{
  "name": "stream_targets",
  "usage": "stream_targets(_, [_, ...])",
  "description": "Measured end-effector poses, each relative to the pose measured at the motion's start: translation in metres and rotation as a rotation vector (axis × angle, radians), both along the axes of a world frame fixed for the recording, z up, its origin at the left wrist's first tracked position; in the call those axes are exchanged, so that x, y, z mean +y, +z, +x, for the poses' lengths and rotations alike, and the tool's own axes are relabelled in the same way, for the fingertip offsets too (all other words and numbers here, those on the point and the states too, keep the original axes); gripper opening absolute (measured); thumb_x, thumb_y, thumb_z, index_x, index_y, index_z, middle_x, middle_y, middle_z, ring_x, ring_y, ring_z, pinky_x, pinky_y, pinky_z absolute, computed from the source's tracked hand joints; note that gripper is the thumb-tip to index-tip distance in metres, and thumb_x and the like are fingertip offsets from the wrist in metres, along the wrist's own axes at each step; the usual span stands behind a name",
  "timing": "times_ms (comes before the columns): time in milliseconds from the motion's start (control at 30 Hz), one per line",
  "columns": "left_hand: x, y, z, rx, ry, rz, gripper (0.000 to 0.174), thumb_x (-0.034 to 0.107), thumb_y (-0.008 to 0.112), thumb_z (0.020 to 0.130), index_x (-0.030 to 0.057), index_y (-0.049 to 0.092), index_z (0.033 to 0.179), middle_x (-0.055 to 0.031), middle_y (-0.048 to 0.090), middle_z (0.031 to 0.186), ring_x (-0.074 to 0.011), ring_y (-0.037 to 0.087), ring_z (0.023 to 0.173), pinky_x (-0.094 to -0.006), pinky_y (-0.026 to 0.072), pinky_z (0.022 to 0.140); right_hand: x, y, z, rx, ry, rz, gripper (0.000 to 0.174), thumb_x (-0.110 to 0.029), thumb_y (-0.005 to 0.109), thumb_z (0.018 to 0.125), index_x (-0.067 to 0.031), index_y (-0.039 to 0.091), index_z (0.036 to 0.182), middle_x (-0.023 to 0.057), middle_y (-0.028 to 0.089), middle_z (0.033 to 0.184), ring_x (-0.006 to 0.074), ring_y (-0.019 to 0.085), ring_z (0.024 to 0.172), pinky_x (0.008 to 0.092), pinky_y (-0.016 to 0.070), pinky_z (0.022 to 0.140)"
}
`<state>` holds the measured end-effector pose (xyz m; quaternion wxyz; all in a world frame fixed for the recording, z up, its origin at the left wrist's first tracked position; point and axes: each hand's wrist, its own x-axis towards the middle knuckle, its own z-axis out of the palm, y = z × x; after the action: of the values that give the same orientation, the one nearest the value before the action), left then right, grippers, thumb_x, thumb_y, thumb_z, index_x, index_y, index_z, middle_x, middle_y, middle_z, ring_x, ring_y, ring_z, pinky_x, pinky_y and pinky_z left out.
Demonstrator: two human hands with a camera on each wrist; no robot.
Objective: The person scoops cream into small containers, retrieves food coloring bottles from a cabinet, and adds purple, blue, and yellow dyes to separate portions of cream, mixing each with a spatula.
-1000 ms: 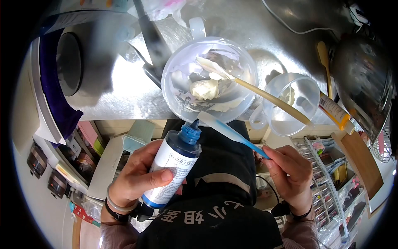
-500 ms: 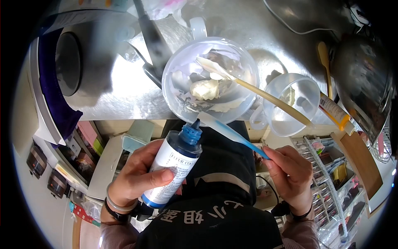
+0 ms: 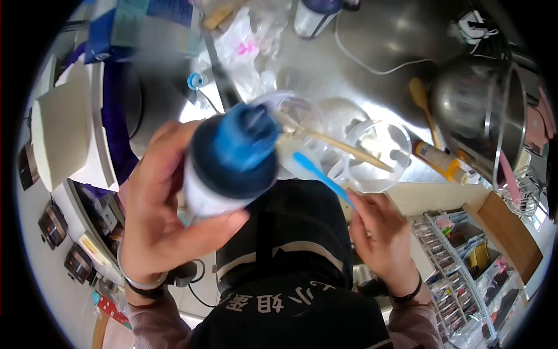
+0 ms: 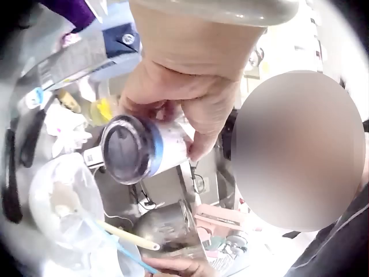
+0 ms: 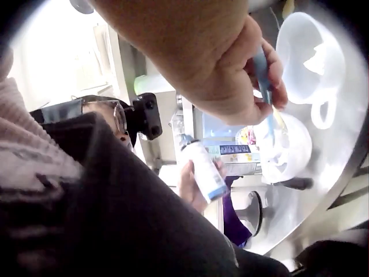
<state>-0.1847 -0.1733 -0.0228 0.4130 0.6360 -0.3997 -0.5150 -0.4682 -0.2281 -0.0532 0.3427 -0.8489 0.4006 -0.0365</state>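
Note:
My left hand (image 3: 154, 218) grips a bottle of blue colouring (image 3: 232, 171), raised close to the head camera and blurred there. Its blue nozzle end points up towards the camera; the left wrist view shows the dark base of the bottle (image 4: 124, 150). In my right hand (image 3: 381, 230) a blue-handled spatula (image 3: 322, 176) is pinched, its blade end over the clear plastic jug (image 5: 300, 144). White cream lies in that jug, along with a second spatula whose pale handle (image 3: 349, 149) leans out over the rim. The bottle partly hides this jug in the head view.
A smaller clear jug (image 3: 378, 187) stands to the right, beside an orange-and-white tube (image 3: 439, 160). Further right are a wooden spoon (image 3: 419, 96) and a large steel bowl (image 3: 471, 104). A blue cap (image 3: 196, 80) lies at the back left, near crumpled plastic.
My left hand has lifted the bottle up towards the head camera. The right hand has shifted slightly left and up with the spatula. The head view now takes in more of the table's back.

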Motion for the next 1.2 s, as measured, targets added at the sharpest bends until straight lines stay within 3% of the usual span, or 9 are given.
stream_targets(33, [-0.018,0.004,0.000,-0.220,-0.124,-0.113,0.073,0.020,0.078,0.062,-0.0044,0.047,0.123,-0.0143,0.059,0.108,-0.0251,0.058,0.100,-0.0322,0.0421,0.090,0.000,0.002,0.001,0.033,0.035,-0.066,0.044,0.000,0.065,0.073,-0.0057,0.059,0.116,0.0076,0.057,0.089,0.0242,0.061,0.070,0.0335,0.0498,0.057])
stream_targets(167, [-0.075,0.011,-0.023,-0.639,-0.333,-0.469,0.062,0.016,0.079,0.065,-0.0015,0.052,0.118,-0.0130,0.060,0.108,-0.0228,0.058,0.100,-0.0320,0.0424,0.090,0.002,0.005,-0.004,0.006,0.025,-0.153,0.041,-0.003,0.065,0.073,-0.0070,0.061,0.113,0.0065,0.057,0.090,0.0243,0.061,0.070,0.0337,0.0512,0.059])
stream_targets(300, [-0.124,-0.015,-0.052,-0.533,-0.309,-0.407,0.053,0.015,0.077,0.068,-0.0008,0.054,0.113,-0.0151,0.061,0.103,-0.0263,0.061,0.091,-0.0330,0.0475,0.079,0.002,0.007,-0.017,-0.034,-0.054,-0.015,0.035,0.002,0.062,0.077,-0.0062,0.063,0.111,0.0108,0.061,0.085,0.0246,0.063,0.069,0.0319,0.0513,0.060])
stream_targets(367, [-0.146,-0.041,-0.061,-0.537,-0.340,-0.412,0.049,0.015,0.075,0.069,-0.0011,0.054,0.111,-0.0164,0.061,0.097,-0.0270,0.061,0.085,-0.0338,0.0486,0.074,0.000,-0.002,-0.032,-0.304,-0.148,0.257,0.033,0.004,0.060,0.080,-0.0048,0.062,0.112,0.0109,0.064,0.083,0.0190,0.063,0.064,0.0281,0.0501,0.057])
stream_targets(400, [-0.154,-0.058,-0.063,-0.561,-0.343,-0.428,0.048,0.015,0.075,0.069,-0.0015,0.055,0.109,-0.0171,0.061,0.095,-0.0277,0.061,0.084,-0.0339,0.0486,0.073,0.000,-0.002,-0.040,-0.287,-0.167,0.396,0.033,0.006,0.056,0.084,-0.0051,0.062,0.114,0.0096,0.065,0.085,0.0123,0.060,0.061,0.0234,0.0477,0.055])
stream_targets(633, [-0.190,-0.100,-0.085,-0.655,-0.365,-0.348,0.051,0.014,0.074,0.067,-0.0023,0.051,0.110,-0.0213,0.061,0.094,-0.0351,0.062,0.083,-0.0385,0.0488,0.073,-0.002,-0.004,-0.066,-0.422,-0.355,0.813,0.031,0.006,0.050,0.088,-0.0011,0.061,0.116,0.0072,0.065,0.085,0.0080,0.057,0.059,0.0200,0.0441,0.052])
stream_targets(833, [-0.210,-0.098,-0.095,-0.689,-0.243,-0.334,0.048,0.011,0.070,0.068,-0.0083,0.048,0.105,-0.0268,0.061,0.093,-0.0386,0.061,0.092,-0.0424,0.0491,0.079,-0.006,0.000,-0.067,-0.354,-0.404,0.898,0.028,0.003,0.051,0.089,-0.0012,0.060,0.115,0.0070,0.065,0.085,0.0087,0.056,0.059,0.0211,0.0462,0.054])
stream_targets(1033, [-0.227,-0.105,-0.105,-0.594,-0.219,-0.239,0.059,0.020,0.076,0.069,-0.0037,0.046,0.115,-0.0247,0.059,0.103,-0.0367,0.058,0.100,-0.0391,0.0464,0.084,-0.004,-0.004,-0.063,-0.346,-0.372,0.835,0.029,0.003,0.051,0.088,-0.0013,0.059,0.116,0.0073,0.065,0.086,0.0088,0.057,0.059,0.0214,0.0464,0.054])
stream_targets(1200, [-0.219,-0.091,-0.104,-0.719,-0.390,-0.173,0.059,0.024,0.073,0.073,-0.0020,0.046,0.119,-0.0225,0.060,0.104,-0.0342,0.060,0.096,-0.0376,0.0476,0.083,0.000,-0.004,-0.059,-0.331,-0.300,0.734,0.031,0.003,0.052,0.088,-0.0025,0.059,0.117,0.0075,0.064,0.085,0.0094,0.058,0.061,0.0224,0.0469,0.054])
